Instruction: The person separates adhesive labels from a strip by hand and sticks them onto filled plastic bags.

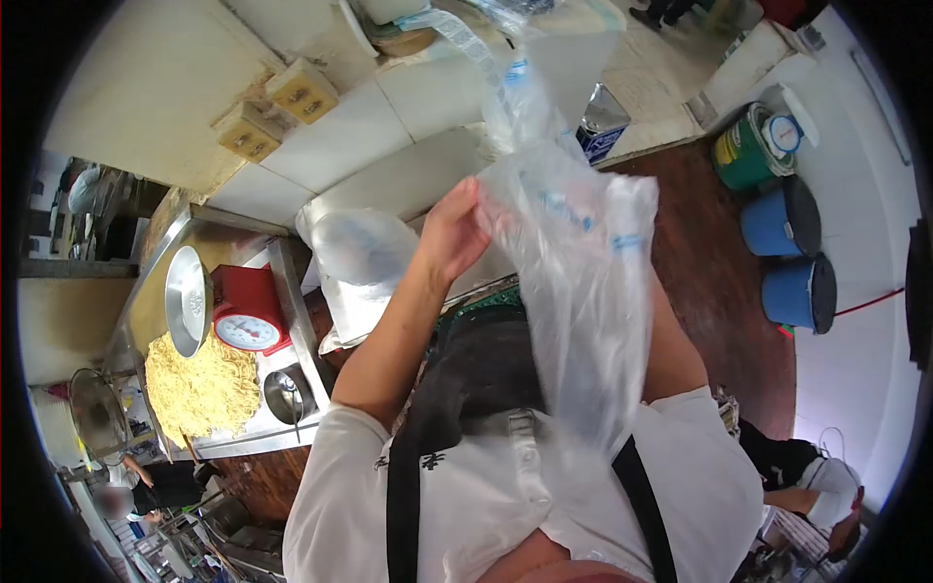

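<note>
A long clear plastic bag (583,311) with blue print stretches in front of my chest, its loose end hanging toward my shirt. My left hand (455,231) pinches the bag's left edge near the top. My right hand is behind the cloudy plastic; only a pinkish blur of it shows through, and its fingers cannot be made out. From the bag a twisted plastic strip (471,49) runs up toward the counter. Beside my left forearm sits a filled clear plastic bag (360,248) on a white surface.
On the left, a metal table (301,321) bears yellow noodles (199,389), a red scale (248,306) with a tilted pan, and a metal pot (289,394). Blue buckets (777,223) and a green tin (743,151) stand at right. Other people are at both lower corners.
</note>
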A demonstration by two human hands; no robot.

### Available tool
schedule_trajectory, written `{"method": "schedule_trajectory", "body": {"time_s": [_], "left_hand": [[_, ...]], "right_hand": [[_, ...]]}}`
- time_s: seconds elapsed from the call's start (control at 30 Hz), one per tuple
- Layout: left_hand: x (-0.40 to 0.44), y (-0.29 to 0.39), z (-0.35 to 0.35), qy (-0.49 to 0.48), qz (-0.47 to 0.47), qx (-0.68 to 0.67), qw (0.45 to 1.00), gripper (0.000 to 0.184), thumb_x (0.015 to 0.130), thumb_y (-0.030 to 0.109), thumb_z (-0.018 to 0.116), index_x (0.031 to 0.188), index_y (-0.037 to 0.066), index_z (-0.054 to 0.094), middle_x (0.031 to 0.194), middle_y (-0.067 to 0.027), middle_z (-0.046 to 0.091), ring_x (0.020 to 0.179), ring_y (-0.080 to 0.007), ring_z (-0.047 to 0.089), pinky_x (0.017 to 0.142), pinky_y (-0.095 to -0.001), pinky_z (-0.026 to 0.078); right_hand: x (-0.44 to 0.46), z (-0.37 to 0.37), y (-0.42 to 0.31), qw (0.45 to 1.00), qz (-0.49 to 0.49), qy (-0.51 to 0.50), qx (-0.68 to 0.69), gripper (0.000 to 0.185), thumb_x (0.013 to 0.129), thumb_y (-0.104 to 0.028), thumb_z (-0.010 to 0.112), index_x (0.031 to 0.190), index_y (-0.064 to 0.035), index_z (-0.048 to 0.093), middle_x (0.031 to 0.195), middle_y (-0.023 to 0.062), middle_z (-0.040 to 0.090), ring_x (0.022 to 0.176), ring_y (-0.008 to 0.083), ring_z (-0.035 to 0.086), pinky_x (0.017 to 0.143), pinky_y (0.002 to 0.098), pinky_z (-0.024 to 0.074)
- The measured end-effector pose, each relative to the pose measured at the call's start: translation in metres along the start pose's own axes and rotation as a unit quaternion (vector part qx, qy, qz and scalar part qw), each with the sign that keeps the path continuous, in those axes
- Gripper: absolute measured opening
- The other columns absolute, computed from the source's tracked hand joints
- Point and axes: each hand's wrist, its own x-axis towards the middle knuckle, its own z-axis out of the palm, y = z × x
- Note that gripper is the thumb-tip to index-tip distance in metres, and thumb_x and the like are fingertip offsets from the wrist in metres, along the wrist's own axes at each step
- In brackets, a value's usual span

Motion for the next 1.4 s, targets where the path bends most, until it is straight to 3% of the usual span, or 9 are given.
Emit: {"method": "schedule_trajectory", "body": {"time_s": [0.33,0.4,0.47,0.57,0.67,0.8,0.9,1.0,1.4], "left_hand": [[0.134,-0.165,-0.183,0.22,0.001,0.286,0.933,0.018,0.087,0.02,0.072,0.094,0.005,0.065,0.087,-0.0088,0.07,0.079,-0.0225,0.069,0.071,-0.041,0.055],[0.14,-0.179,-0.205,0.244,0.02,0.43,0.869,0.023,0.084,0.022,0.072,0.094,0.003,0.065,0.088,-0.016,0.071,0.079,-0.0293,0.07,0.072,-0.0425,0.054],[0.131,-0.177,-0.204,0.234,0.03,0.705,0.669,0.027,0.082,0.022,0.071,0.097,0.0,0.066,0.091,-0.0237,0.071,0.08,-0.0373,0.07,0.074,-0.0442,0.054],[0.141,-0.175,-0.185,0.302,-0.051,0.73,0.611,0.027,0.085,0.02,0.063,0.102,-0.001,0.067,0.096,-0.03,0.068,0.088,-0.0451,0.067,0.078,-0.046,0.054],[0.133,-0.174,-0.19,0.315,-0.063,0.664,0.675,0.031,0.085,0.01,0.06,0.114,-0.001,0.064,0.104,-0.0269,0.069,0.096,-0.0399,0.07,0.081,-0.0447,0.055],[0.078,-0.106,-0.067,0.238,0.09,0.444,0.859,0.086,0.08,0.0,0.071,0.154,0.008,0.028,0.146,-0.0216,0.047,0.136,-0.0319,0.048,0.109,-0.04,0.042],[0.07,-0.093,0.011,0.071,0.107,0.535,0.835,0.101,0.081,0.018,0.079,0.159,0.009,0.016,0.149,-0.0187,0.042,0.143,-0.0305,0.037,0.115,-0.0387,0.033],[0.096,-0.144,-0.029,0.122,0.157,0.651,0.732,0.105,0.078,0.02,0.083,0.157,0.006,0.017,0.148,-0.02,0.042,0.142,-0.0333,0.039,0.115,-0.0407,0.033],[0.092,-0.207,-0.082,0.234,0.12,0.532,0.805,0.087,0.077,0.02,0.082,0.146,0.0,0.033,0.14,-0.0263,0.044,0.129,-0.0436,0.048,0.109,-0.0465,0.04]], "right_hand": [[0.057,-0.116,0.004,0.957,-0.096,0.102,-0.254,0.012,0.098,-0.01,0.063,0.106,-0.0026,0.063,0.097,0.0065,0.068,0.085,0.0152,0.064,0.078,0.0323,0.0552],[0.079,-0.168,0.025,0.864,-0.148,0.046,-0.479,0.015,0.097,-0.011,0.063,0.108,-0.0011,0.064,0.1,0.0071,0.067,0.088,0.0145,0.064,0.08,0.0326,0.054],[0.077,-0.201,0.04,0.921,-0.079,0.069,-0.376,0.02,0.096,-0.012,0.064,0.113,-0.0004,0.062,0.102,0.0077,0.067,0.09,0.0152,0.064,0.08,0.0333,0.0538],[0.086,-0.224,0.049,0.973,0.01,0.097,-0.208,0.029,0.096,-0.012,0.064,0.121,0.0007,0.059,0.105,0.0086,0.067,0.092,0.0163,0.064,0.082,0.0343,0.0534],[0.066,-0.195,0.011,0.944,0.039,0.105,-0.309,0.048,0.095,-0.014,0.065,0.137,0.0013,0.048,0.116,0.0116,0.064,0.103,0.019,0.062,0.088,0.0349,0.0519],[0.015,-0.101,-0.087,0.938,-0.072,-0.039,-0.336,0.08,0.094,-0.021,0.069,0.155,0.0003,0.022,0.146,0.0182,0.045,0.132,0.0288,0.046,0.107,0.0393,0.0412],[0.004,-0.051,-0.091,0.9,-0.154,-0.11,-0.393,0.095,0.089,-0.031,0.075,0.157,0.0011,0.015,0.154,0.0217,0.034,0.142,0.0343,0.035,0.115,0.0445,0.0332],[0.024,-0.057,-0.047,0.793,-0.187,-0.109,-0.57,0.109,0.082,-0.039,0.081,0.156,0.0024,0.013,0.154,0.0252,0.032,0.143,0.0392,0.034,0.117,0.0474,0.0305],[0.05,-0.121,0.015,0.785,-0.227,-0.071,-0.572,0.107,0.074,-0.043,0.086,0.15,0.0031,0.026,0.144,0.0261,0.043,0.132,0.041,0.047,0.109,0.0471,0.0408]]}}
